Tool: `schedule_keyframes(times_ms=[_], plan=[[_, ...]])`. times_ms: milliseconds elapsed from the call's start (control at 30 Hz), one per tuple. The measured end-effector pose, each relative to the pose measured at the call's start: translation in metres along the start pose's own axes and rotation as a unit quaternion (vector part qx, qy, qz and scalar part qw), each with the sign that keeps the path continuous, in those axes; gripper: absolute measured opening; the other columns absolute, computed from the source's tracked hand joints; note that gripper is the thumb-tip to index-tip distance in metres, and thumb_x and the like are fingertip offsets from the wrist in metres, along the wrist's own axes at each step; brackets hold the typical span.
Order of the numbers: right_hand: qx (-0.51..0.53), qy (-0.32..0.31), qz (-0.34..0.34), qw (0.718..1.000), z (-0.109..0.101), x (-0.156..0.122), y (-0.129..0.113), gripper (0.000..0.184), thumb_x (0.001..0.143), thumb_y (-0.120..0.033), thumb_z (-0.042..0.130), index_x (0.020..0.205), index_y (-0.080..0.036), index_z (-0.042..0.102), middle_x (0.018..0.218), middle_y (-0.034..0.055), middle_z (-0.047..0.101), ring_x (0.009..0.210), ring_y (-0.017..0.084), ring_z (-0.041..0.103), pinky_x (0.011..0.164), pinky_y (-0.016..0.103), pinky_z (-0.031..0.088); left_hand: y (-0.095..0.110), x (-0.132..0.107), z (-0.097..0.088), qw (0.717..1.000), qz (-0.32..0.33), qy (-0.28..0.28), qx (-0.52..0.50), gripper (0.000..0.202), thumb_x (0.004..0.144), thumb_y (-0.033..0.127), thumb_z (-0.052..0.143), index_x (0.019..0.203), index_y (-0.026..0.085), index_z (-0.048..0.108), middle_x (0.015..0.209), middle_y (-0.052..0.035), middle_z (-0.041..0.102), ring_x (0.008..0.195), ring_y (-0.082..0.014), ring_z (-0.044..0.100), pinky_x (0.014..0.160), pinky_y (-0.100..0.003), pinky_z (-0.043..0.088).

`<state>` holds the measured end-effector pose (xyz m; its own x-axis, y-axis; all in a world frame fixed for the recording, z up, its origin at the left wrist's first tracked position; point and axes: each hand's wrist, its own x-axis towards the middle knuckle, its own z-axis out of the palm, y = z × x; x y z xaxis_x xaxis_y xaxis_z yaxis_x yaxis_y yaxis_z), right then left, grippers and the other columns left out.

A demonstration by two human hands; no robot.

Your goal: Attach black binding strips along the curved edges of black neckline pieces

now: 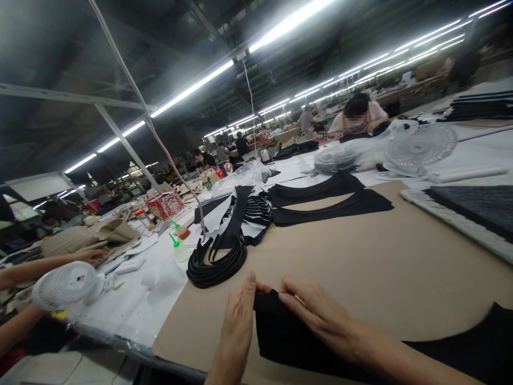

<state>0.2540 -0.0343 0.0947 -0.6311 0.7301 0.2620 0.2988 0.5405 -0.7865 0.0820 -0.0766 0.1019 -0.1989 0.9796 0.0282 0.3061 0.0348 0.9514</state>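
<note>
A curved black fabric piece (296,337) lies along the front of the tan board (340,267) and runs off to the right. At its left end, my left hand (238,315) pinches the edge, thumb pointing up. My right hand (315,307) grips the top corner of the same end, fingers bent over it. Beyond my hands is a bundle of black strips (218,264), looped at the near end. Two curved black pieces (332,208) lie farther back on the board. My right forearm covers part of the fabric.
White fans stand at the left (66,286) and back right (420,147). Green-tipped bottles (182,231) and a red patterned box (164,204) are left of the strips. A co-worker's arms (52,262) reach in at far left; another person (358,115) bends over the table behind.
</note>
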Motion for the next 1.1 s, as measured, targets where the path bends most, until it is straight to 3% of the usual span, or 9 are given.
schedule_keyframes(times_ms=[67, 200, 300, 500, 600, 833, 1000, 1100], plan=[[0.021, -0.011, 0.012, 1.000, 0.001, 0.001, 0.002, 0.031, 0.100, -0.038, 0.033, 0.075, -0.022, 0.042, 0.069, -0.0026, 0.049, 0.064, 0.014, 0.048, 0.061, 0.026, 0.042, 0.000, 0.001, -0.002, 1.000, -0.011, -0.002, 0.009, 0.064, 0.087, 0.072, 0.033, 0.072, 0.016, 0.060, 0.073, -0.0016, 0.057, 0.073, -0.0153, 0.051, 0.068, -0.025, 0.040], [0.042, -0.003, 0.000, 0.999, 0.002, 0.001, 0.005, 0.029, 0.099, -0.038, 0.031, 0.078, -0.023, 0.043, 0.075, -0.0003, 0.053, 0.070, 0.016, 0.051, 0.070, 0.029, 0.045, 0.004, 0.002, 0.001, 0.996, 0.021, -0.057, 0.070, 0.048, 0.080, 0.062, 0.058, 0.067, 0.016, 0.057, 0.063, 0.0031, 0.048, 0.065, -0.0116, 0.043, 0.061, -0.023, 0.034], [0.064, -0.020, 0.000, 0.998, 0.003, 0.001, 0.009, 0.028, 0.098, -0.038, 0.029, 0.081, -0.023, 0.045, 0.081, 0.0012, 0.054, 0.077, 0.017, 0.052, 0.077, 0.031, 0.043, 0.004, 0.005, 0.003, 0.997, 0.028, -0.032, 0.057, 0.042, 0.081, 0.055, 0.059, 0.068, 0.016, 0.056, 0.062, 0.0044, 0.045, 0.063, -0.0102, 0.040, 0.059, -0.021, 0.032], [0.114, -0.055, 0.035, 0.991, 0.006, 0.007, 0.023, 0.026, 0.090, -0.041, 0.046, 0.075, -0.020, 0.045, 0.068, -0.0035, 0.043, 0.064, 0.013, 0.039, 0.057, 0.025, 0.032, -0.009, 0.013, 0.003, 1.000, 0.005, -0.018, 0.007, 0.050, 0.077, 0.063, 0.059, 0.061, 0.017, 0.049, 0.058, 0.0056, 0.038, 0.057, -0.0082, 0.033, 0.051, -0.021, 0.027], [0.131, -0.044, 0.043, 0.989, 0.007, 0.010, 0.025, 0.026, 0.088, -0.040, 0.046, 0.073, -0.020, 0.044, 0.067, -0.0039, 0.040, 0.063, 0.012, 0.037, 0.056, 0.025, 0.030, -0.015, 0.015, 0.003, 1.000, -0.015, -0.026, -0.003, 0.052, 0.076, 0.066, 0.059, 0.062, 0.017, 0.047, 0.058, 0.0060, 0.036, 0.056, -0.0076, 0.032, 0.050, -0.020, 0.026], [0.153, -0.045, 0.044, 0.986, 0.009, 0.015, 0.030, 0.022, 0.086, -0.037, 0.049, 0.074, -0.018, 0.049, 0.067, -0.0040, 0.043, 0.064, 0.012, 0.039, 0.058, 0.025, 0.031, -0.018, 0.022, 0.005, 0.999, -0.037, -0.026, -0.013, 0.043, 0.070, 0.055, 0.071, 0.065, 0.015, 0.056, 0.058, 0.0049, 0.044, 0.056, -0.0075, 0.038, 0.050, -0.018, 0.029], [0.168, -0.122, 0.123, 0.970, -0.014, -0.004, 0.045, 0.020, 0.078, -0.034, 0.061, 0.089, -0.018, 0.063, 0.074, -0.0034, 0.054, 0.069, 0.013, 0.046, 0.059, 0.023, 0.035, -0.026, 0.036, -0.003, 0.991, -0.091, 0.015, -0.095, 0.047, 0.058, 0.056, 0.078, 0.064, 0.016, 0.055, 0.056, 0.0058, 0.047, 0.052, -0.0079, 0.041, 0.048, -0.018, 0.034], [0.113, -0.154, 0.186, 0.964, -0.041, -0.029, 0.062, 0.025, 0.069, -0.031, 0.069, 0.091, -0.019, 0.068, 0.072, -0.0045, 0.055, 0.069, 0.013, 0.049, 0.059, 0.022, 0.036, -0.037, 0.059, -0.016, 0.986, -0.118, 0.094, -0.071, 0.048, 0.051, 0.056, 0.081, 0.072, 0.018, 0.061, 0.053, 0.0064, 0.050, 0.050, -0.0111, 0.047, 0.047, -0.020, 0.037]])
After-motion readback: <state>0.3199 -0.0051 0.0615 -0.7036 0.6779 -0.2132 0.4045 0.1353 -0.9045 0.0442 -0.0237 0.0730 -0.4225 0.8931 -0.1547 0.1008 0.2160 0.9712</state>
